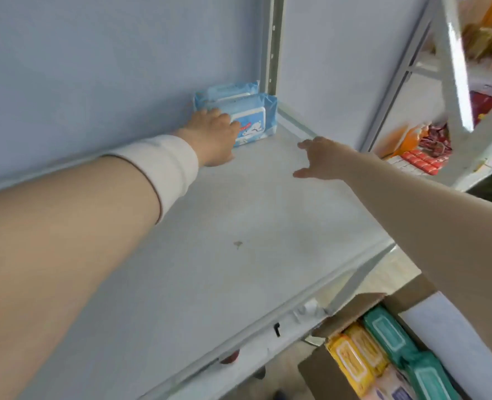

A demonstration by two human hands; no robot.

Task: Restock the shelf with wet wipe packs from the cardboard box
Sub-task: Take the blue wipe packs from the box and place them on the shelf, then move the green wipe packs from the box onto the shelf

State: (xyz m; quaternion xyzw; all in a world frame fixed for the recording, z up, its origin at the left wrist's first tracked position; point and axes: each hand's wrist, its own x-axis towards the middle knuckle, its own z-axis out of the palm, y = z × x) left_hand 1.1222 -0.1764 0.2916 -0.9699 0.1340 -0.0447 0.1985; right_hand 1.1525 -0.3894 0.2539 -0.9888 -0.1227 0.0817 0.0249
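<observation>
Two blue packs are stood on edge in the back right corner of the shelf, the front pack set just before the rear pack, the two touching. A white lid panel, a red mark and a white animal figure are seen on the front pack; its lettering is too blurred to be read.

The left hand is laid against the left part of the front pack with fingers bent over its face (whether the pack is gripped or only pushed cannot be told, the thumb being hidden). A white band is worn on that forearm. The right hand is held above the shelf near its right edge, fingers spread and slack, with nothing in it.

A small dark stain is seen on the pale grey shelf. Behind it a pale blue panel is fixed, and a punched post is set beside the packs.

Below, at lower right, the box is open; yellow packs and green packs are lined up in it. Red and orange goods are stocked on the next rack.
</observation>
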